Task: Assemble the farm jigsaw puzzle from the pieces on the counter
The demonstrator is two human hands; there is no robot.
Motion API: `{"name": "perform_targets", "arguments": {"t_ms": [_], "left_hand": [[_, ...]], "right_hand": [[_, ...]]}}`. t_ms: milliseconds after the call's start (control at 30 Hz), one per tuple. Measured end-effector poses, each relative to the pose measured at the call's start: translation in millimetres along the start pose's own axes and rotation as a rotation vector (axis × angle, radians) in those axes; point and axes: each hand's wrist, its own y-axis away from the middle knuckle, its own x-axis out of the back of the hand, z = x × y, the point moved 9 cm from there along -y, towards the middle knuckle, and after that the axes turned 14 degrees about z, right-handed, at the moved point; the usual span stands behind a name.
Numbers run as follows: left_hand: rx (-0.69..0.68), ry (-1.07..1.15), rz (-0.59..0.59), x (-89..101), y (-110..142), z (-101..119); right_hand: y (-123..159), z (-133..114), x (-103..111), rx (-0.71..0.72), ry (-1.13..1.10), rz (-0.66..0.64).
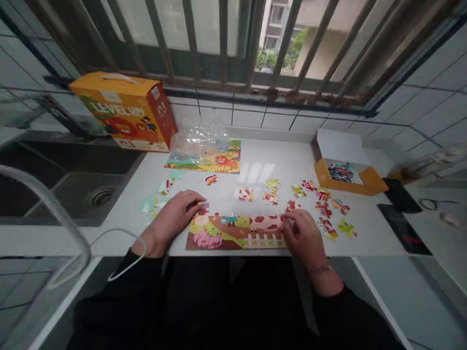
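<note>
A partly built farm jigsaw [237, 232] lies at the white counter's front edge. My left hand [174, 218] rests at its upper left corner, fingers curled and pinching a small piece there. At the jigsaw's right end, my right hand [303, 236] has its fingertips pressed together on a brown-spotted piece. Loose puzzle pieces [324, 210] are scattered just beyond and to the right of that hand. More loose pieces [160, 197] lie to the left.
A finished puzzle sheet [219, 163] with a clear plastic bag [199, 138] on it lies further back. An orange puzzle box [126, 111] stands by the sink [73, 194]. An open orange tray [346, 177] holds pieces at right. A dark scale [403, 221] sits beside it.
</note>
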Motion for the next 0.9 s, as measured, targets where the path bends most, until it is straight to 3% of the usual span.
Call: {"name": "perform_targets", "arguments": {"t_ms": [233, 333, 633, 767, 900], "left_hand": [[-0.085, -0.042, 0.088, 14.9, 7.8, 22.8], [-0.116, -0.085, 0.069, 15.1, 17.8, 34.7], [-0.157, -0.266, 0.045, 2.1, 41.0, 48.8], [-0.208, -0.256, 0.120, -9.5, 52.8, 75.9], [-0.299, -0.163, 0.125, -34.9, 69.9, 107.0]], "right_hand": [[-0.6, -1.6, 0.9, -0.018, -0.010, -0.005], [-1.2, -3.0, 0.9, -0.026, -0.008, -0.004], [-2.6, -4.9, -0.3, -0.019, 0.002, -0.007], [-2.3, -5.2, -1.1, -0.013, 0.000, -0.016], [-1.8, -5.2, -1.8, -0.014, -0.003, -0.020]]}}
